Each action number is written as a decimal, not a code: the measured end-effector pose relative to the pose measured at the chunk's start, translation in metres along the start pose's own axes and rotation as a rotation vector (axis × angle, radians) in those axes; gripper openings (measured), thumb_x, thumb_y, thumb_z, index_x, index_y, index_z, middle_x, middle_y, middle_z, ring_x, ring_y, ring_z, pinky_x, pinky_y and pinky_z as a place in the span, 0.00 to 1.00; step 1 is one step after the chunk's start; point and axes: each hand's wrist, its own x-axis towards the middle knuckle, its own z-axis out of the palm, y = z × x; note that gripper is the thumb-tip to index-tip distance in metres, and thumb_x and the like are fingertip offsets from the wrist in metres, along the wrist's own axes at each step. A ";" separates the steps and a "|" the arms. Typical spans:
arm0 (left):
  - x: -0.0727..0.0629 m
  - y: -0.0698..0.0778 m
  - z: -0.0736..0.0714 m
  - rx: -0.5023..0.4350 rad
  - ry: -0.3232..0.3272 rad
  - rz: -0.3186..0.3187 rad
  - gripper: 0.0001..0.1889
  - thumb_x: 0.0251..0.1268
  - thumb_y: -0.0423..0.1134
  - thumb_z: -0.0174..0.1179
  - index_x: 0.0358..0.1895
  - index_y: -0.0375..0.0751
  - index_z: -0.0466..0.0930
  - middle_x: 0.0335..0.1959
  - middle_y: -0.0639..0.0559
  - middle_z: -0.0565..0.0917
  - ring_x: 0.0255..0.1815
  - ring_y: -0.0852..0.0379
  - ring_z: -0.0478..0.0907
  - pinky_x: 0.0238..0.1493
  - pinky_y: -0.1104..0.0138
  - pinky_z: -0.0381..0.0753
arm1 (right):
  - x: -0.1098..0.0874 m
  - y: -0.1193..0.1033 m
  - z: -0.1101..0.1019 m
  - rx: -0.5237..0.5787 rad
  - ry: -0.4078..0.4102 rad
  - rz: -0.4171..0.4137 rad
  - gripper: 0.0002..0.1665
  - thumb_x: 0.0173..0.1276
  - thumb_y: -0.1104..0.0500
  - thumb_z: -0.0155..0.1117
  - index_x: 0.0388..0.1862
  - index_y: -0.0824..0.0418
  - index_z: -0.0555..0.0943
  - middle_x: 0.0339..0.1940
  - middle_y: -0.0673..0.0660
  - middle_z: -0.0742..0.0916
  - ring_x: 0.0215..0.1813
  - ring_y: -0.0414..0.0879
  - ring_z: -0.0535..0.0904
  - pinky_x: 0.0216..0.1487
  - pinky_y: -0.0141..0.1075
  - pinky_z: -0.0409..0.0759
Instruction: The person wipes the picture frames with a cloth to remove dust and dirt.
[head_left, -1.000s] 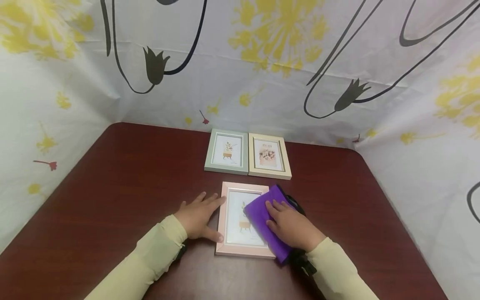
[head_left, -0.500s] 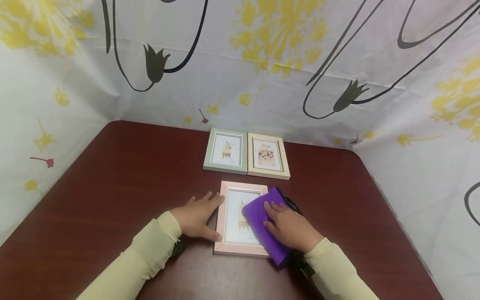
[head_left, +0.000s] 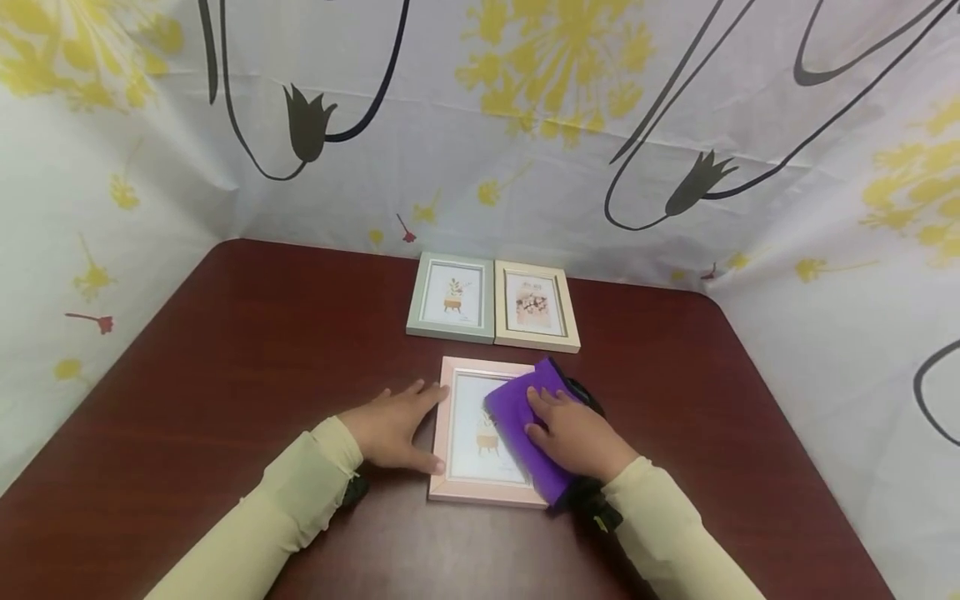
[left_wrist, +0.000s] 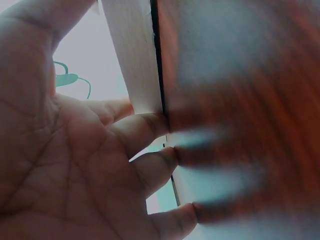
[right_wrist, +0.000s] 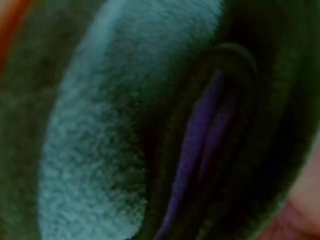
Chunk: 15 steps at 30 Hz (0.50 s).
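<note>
A pink picture frame (head_left: 480, 493) lies flat on the dark red-brown table, its plant print partly covered. My left hand (head_left: 390, 428) has spread fingers, with thumb and index fingertip at the frame's left edge. In the left wrist view, that hand's (left_wrist: 75, 165) fingers reach along the pale side of the frame (left_wrist: 135, 55). My right hand (head_left: 583, 437) rests its extended fingers on a folded purple cloth (head_left: 513, 408) with dark edging, pressing it over the frame's right side. The right wrist view is filled by the blurred fuzzy folds of the cloth (right_wrist: 95, 175).
A green picture frame (head_left: 413, 308) and a cream picture frame (head_left: 573, 329) lie side by side near the table's back edge. White curtains (head_left: 420, 125) with flower prints surround the table (head_left: 262, 342) at the back and both sides.
The cloth and right hand have shifted very slightly away from me, along with a small shift of the whole view. My left hand stays at the pink frame's left edge.
</note>
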 end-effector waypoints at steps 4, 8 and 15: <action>-0.002 -0.002 -0.001 -0.010 -0.009 -0.001 0.56 0.52 0.63 0.70 0.79 0.42 0.52 0.77 0.43 0.60 0.79 0.42 0.47 0.72 0.37 0.46 | -0.014 -0.007 0.006 0.001 0.022 -0.010 0.33 0.74 0.52 0.59 0.69 0.73 0.70 0.67 0.72 0.74 0.70 0.67 0.67 0.70 0.56 0.63; -0.003 -0.002 -0.003 -0.020 -0.019 0.002 0.55 0.53 0.62 0.70 0.80 0.43 0.51 0.78 0.43 0.58 0.80 0.42 0.45 0.73 0.38 0.44 | -0.016 -0.008 0.007 -0.021 0.049 -0.004 0.33 0.73 0.51 0.60 0.69 0.71 0.71 0.66 0.71 0.76 0.69 0.66 0.69 0.69 0.56 0.65; -0.002 0.000 -0.002 -0.035 -0.017 -0.014 0.56 0.51 0.62 0.71 0.79 0.44 0.52 0.77 0.44 0.59 0.80 0.43 0.45 0.73 0.38 0.44 | 0.016 0.002 -0.002 -0.072 0.015 0.034 0.35 0.76 0.49 0.55 0.72 0.71 0.67 0.69 0.71 0.73 0.70 0.67 0.68 0.68 0.56 0.66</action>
